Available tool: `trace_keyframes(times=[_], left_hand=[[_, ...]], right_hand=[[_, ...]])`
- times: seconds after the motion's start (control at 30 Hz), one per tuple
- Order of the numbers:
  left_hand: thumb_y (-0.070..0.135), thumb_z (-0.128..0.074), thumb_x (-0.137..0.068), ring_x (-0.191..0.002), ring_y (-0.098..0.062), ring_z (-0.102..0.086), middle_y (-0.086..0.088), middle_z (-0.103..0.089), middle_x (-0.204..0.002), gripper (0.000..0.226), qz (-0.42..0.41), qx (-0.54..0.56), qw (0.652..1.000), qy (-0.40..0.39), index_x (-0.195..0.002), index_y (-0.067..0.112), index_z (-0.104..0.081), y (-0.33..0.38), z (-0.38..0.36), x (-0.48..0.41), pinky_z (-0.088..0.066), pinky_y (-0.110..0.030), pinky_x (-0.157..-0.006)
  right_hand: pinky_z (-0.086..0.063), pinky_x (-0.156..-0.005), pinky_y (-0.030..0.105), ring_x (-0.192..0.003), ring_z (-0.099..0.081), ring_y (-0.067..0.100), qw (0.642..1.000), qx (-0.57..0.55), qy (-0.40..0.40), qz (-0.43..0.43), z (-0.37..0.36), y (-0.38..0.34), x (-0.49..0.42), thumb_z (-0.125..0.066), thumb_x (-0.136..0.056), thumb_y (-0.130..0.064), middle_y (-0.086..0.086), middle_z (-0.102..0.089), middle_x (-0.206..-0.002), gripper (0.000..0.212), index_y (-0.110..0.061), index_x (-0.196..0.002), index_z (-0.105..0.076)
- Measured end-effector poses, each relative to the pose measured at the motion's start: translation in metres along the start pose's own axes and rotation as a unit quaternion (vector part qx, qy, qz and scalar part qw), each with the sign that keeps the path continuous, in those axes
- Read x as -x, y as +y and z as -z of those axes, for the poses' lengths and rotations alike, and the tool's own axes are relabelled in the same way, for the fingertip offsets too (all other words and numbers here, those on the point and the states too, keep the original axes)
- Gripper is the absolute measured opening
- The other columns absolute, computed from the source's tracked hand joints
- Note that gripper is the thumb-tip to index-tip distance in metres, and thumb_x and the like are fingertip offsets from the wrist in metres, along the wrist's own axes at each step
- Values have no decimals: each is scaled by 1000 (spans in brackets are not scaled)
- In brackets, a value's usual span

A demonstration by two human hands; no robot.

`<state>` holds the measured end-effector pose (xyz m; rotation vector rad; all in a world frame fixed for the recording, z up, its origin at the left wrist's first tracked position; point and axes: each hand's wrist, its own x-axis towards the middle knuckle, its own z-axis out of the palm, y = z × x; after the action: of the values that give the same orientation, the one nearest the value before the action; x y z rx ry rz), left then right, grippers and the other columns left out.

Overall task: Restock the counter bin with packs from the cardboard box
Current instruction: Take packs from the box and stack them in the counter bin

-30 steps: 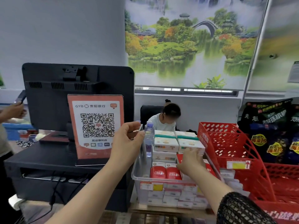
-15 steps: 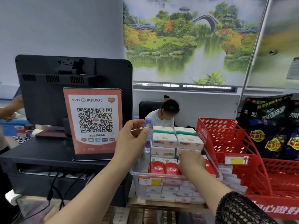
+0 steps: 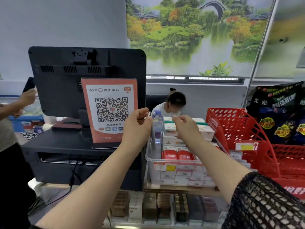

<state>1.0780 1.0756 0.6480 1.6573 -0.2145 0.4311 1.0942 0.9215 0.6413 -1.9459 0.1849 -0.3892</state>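
A clear plastic counter bin [image 3: 154, 162] holds red packs [image 3: 177, 154] at the front and white packs with green tops [image 3: 205, 130] stacked at the back. My left hand [image 3: 137, 128] hovers at the bin's left edge and grips a thin pack [image 3: 147, 115], of which only an edge shows. My right hand [image 3: 186, 128] is raised above the white packs, fingers loosely curled, with nothing visible in it. Its fingertips point toward my left hand. A water bottle [image 3: 157, 124] stands in the bin between the two hands. The cardboard box is out of view.
A QR-code sign [image 3: 110, 109] and a black monitor [image 3: 66, 83] stand left of the bin. Red mesh racks [image 3: 239, 129] are on the right. Several packs fill the glass case [image 3: 165, 207] below. A person sits behind the counter, and another person's arm is at far left.
My right hand has lifted off the red packs at the bin's front right and moved up and left toward my left hand. My left hand has stayed by the bottle.
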Motion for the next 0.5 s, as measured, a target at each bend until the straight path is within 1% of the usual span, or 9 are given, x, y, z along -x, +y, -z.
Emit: trace_keyframes(times=[0.07, 0.1, 0.17, 0.27, 0.3, 0.37, 0.43, 0.47, 0.5], left_hand=[[15, -55, -94, -105, -5, -58, 5, -61, -117, 35, 10, 14, 1000, -6, -129, 20, -55, 0, 3, 1, -50, -26, -93], [15, -55, -94, -107, -7, -57, 6, -60, -117, 37, 17, 21, 1000, -8, -131, 19, -54, -1, 4, 3, -49, -30, -96], [15, -53, -95, -107, -8, -57, 6, -58, -116, 41, 33, 35, 999, -14, -135, 17, -49, -2, 6, 7, -49, -34, -98], [17, -53, -96, -109, -10, -58, 8, -59, -114, 48, 46, 36, 998, -19, -142, 18, -41, -4, 13, 19, -48, -35, -100], [17, -53, -96, -109, -10, -58, 8, -60, -113, 49, 47, 31, 998, -16, -143, 18, -40, -4, 16, 23, -48, -36, -100], [17, -51, -96, -103, -10, -61, 7, -63, -110, 48, 50, 28, 998, -7, -143, 17, -40, -3, 24, 34, -49, -36, -99], [18, -50, -97, -99, -10, -62, 8, -63, -105, 46, 59, 19, 998, 5, -142, 17, -42, -2, 33, 47, -50, -36, -98], [18, -50, -97, -101, -11, -62, 9, -62, -105, 44, 64, 12, 998, 14, -141, 17, -44, -3, 37, 54, -49, -37, -99], [18, -50, -97, -104, -12, -61, 10, -61, -104, 41, 69, 6, 997, 24, -138, 17, -47, -4, 41, 61, -49, -38, -99]], right_hand=[[-49, -96, 45, -107, -54, 22, 996, -86, -17, -26, -11, -18, 11, -48, -92, -48, 2, -55, -117, 30, -25, -112, -49], [-49, -95, 45, -107, -54, 23, 992, -116, -25, -35, -15, -26, 17, -47, -92, -49, 2, -54, -116, 32, -24, -112, -48], [-48, -94, 46, -108, -53, 24, 987, -149, -43, -37, -22, -35, 28, -44, -93, -50, 3, -53, -114, 31, -24, -111, -48], [-48, -93, 44, -98, -55, 22, 981, -179, -75, -29, -28, -39, 46, -40, -96, -47, 2, -55, -96, 19, -31, -91, -49], [-47, -94, 44, -98, -56, 22, 979, -188, -80, -26, -30, -40, 52, -39, -97, -47, 3, -56, -98, 19, -32, -86, -46], [-46, -96, 48, -109, -53, 26, 978, -190, -84, -22, -35, -39, 63, -39, -97, -48, 8, -53, -114, 20, -31, -87, -44], [-47, -92, 46, -116, -49, 30, 974, -205, -92, -26, -40, -38, 76, -39, -97, -48, 12, -48, -126, 23, -27, -103, -45], [-47, -87, 44, -119, -47, 29, 971, -218, -96, -29, -43, -37, 81, -39, -97, -48, 9, -42, -137, 27, -25, -112, -43], [-47, -82, 42, -121, -45, 28, 969, -224, -103, -27, -44, -34, 87, -38, -97, -48, 4, -34, -145, 32, -26, -119, -41]])
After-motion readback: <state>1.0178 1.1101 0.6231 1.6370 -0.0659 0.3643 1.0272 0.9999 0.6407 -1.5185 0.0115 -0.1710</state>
